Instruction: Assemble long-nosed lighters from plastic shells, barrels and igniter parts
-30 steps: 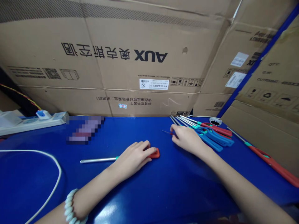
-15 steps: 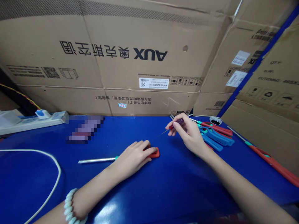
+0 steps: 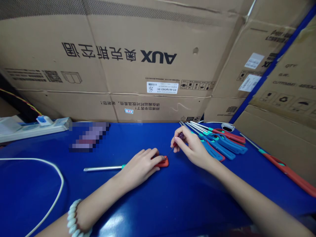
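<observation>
A red long-nosed lighter [image 3: 165,163] lies flat on the blue table, its silver tube pointing left and a green collar showing beside the wrist. My left hand [image 3: 145,163] is closed over its handle and hides most of it. In my right hand [image 3: 189,143] is a small screwdriver [image 3: 175,144] with a dark red-purple handle, held in a pinch. Its thin shaft slants down to the left, and the tip is at the right end of the lighter's handle. Whether the tip touches the handle I cannot tell.
Right of my right hand lie several blue and red lighters [image 3: 228,144], with another red lighter [image 3: 283,168] farther right. A white cable [image 3: 63,184] curves across the left. Behind stand a power strip [image 3: 56,126], a pixelated flat object [image 3: 90,136] and a cardboard wall [image 3: 123,79].
My right hand has moved down and left with the screwdriver, bringing its tip to the end of the lighter's handle. My left hand has stayed in place.
</observation>
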The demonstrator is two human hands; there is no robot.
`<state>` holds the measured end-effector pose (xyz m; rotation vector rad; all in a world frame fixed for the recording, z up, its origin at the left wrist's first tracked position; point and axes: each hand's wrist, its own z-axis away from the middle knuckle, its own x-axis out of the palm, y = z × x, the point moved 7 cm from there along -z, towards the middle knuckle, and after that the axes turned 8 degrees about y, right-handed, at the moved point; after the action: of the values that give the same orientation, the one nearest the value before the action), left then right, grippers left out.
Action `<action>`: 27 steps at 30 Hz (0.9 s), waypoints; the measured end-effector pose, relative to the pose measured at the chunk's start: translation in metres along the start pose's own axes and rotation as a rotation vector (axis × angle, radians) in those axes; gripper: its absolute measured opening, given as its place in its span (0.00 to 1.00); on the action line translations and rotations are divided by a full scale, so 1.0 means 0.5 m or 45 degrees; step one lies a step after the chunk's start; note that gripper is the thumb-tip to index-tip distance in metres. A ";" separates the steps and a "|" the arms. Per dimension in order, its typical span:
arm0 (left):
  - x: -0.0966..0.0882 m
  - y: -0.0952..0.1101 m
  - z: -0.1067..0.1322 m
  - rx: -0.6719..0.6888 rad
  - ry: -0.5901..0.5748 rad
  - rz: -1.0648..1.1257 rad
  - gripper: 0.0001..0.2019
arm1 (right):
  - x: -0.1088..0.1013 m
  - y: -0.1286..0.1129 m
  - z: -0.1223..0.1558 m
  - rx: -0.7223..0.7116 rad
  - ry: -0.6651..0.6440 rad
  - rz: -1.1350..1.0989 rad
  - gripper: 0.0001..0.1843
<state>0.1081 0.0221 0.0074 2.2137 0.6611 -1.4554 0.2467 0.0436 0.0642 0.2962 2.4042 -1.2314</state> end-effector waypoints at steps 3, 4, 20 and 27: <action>-0.003 0.001 0.000 0.008 0.020 0.009 0.13 | 0.003 -0.002 0.001 -0.012 -0.001 0.019 0.05; -0.004 0.001 0.001 0.007 0.018 0.010 0.13 | 0.004 -0.003 0.001 -0.014 -0.005 0.028 0.05; 0.000 0.002 0.002 0.005 0.035 -0.014 0.13 | 0.023 -0.047 0.015 -0.364 0.026 0.346 0.12; 0.000 0.010 0.000 0.056 0.035 0.000 0.13 | 0.018 -0.047 0.014 -0.379 0.085 0.413 0.12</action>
<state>0.1109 0.0180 0.0078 2.2706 0.6438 -1.4549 0.2317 0.0242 0.0733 0.6124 2.4301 -0.7217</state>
